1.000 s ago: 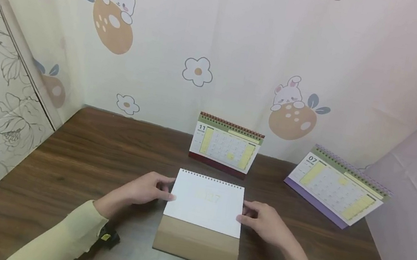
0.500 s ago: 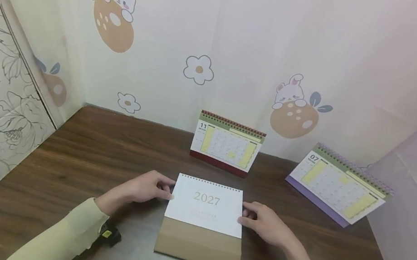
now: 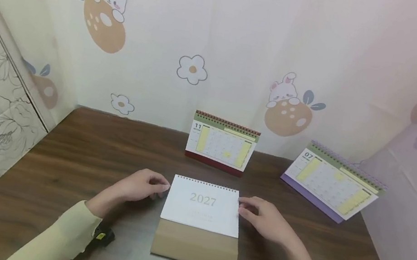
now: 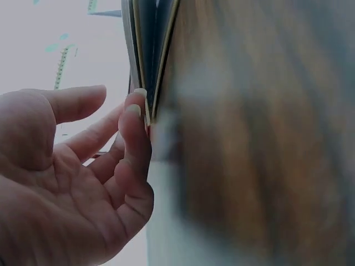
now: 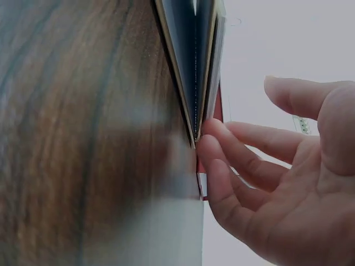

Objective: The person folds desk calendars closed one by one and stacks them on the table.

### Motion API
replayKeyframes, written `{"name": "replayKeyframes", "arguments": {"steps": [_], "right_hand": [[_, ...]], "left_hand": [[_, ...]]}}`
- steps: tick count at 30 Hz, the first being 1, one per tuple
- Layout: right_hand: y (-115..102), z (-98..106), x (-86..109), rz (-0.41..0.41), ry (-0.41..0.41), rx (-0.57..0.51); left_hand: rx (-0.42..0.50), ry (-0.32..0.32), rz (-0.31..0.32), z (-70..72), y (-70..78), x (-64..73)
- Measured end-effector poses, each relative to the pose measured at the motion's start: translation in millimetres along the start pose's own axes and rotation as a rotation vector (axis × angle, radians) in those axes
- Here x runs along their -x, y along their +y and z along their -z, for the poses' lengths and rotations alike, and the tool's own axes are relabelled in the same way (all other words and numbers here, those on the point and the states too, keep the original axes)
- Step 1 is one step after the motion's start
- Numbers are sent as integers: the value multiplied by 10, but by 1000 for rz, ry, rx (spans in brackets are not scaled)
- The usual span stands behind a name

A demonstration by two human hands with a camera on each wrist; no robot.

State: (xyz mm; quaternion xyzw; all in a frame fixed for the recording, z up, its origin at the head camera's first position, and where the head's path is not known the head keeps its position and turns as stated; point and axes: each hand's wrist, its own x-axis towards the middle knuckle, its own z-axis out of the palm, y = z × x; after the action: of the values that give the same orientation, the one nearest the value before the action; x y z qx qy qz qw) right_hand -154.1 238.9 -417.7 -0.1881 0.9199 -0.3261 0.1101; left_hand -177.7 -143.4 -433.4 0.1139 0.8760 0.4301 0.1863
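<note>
A white desk calendar [image 3: 200, 215] marked 2027 stands on its tan cardboard base [image 3: 195, 246] at the middle of the table. My left hand [image 3: 141, 187] is at its left side, with the fingertips touching the calendar's edge [image 4: 136, 50] in the left wrist view and the thumb held away. On the opposite side is my right hand [image 3: 267, 222]. The right wrist view shows its fingers [image 5: 213, 149] against the edge of the folded base [image 5: 176, 72], thumb apart. Neither hand grips the calendar.
Behind it stands a desk calendar [image 3: 222, 143] with a dark red base, showing 11. A purple-based calendar [image 3: 334, 183], showing 07, is angled at the right. The brown wooden table [image 3: 107, 140] meets a printed curtain [image 3: 161, 16] at the back.
Both thumbs have come off the front of the 2027 calendar, and the hands have loosened from its sides. Earlier the calendar tilted back slightly, making its 2027 print readable. The other calendars stay put.
</note>
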Motion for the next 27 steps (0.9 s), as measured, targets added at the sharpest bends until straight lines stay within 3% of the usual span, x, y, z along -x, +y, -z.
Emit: {"name": "replayKeyframes", "arguments": {"steps": [4, 9, 18, 21, 27], "right_hand": [[-45, -11, 11, 21, 33, 26], [-131, -79, 48, 46, 39, 36], [-212, -202, 175, 190, 41, 173], [-242, -248, 225, 219, 46, 223], [-314, -329, 331, 276, 35, 338]], "left_hand": [[-54, 19, -60, 47, 38, 45], [-186, 37, -146, 45, 93, 137], [-436, 76, -387, -108, 179, 291], [-502, 61, -432, -154, 197, 338], [-624, -31, -536, -225, 234, 414]]}}
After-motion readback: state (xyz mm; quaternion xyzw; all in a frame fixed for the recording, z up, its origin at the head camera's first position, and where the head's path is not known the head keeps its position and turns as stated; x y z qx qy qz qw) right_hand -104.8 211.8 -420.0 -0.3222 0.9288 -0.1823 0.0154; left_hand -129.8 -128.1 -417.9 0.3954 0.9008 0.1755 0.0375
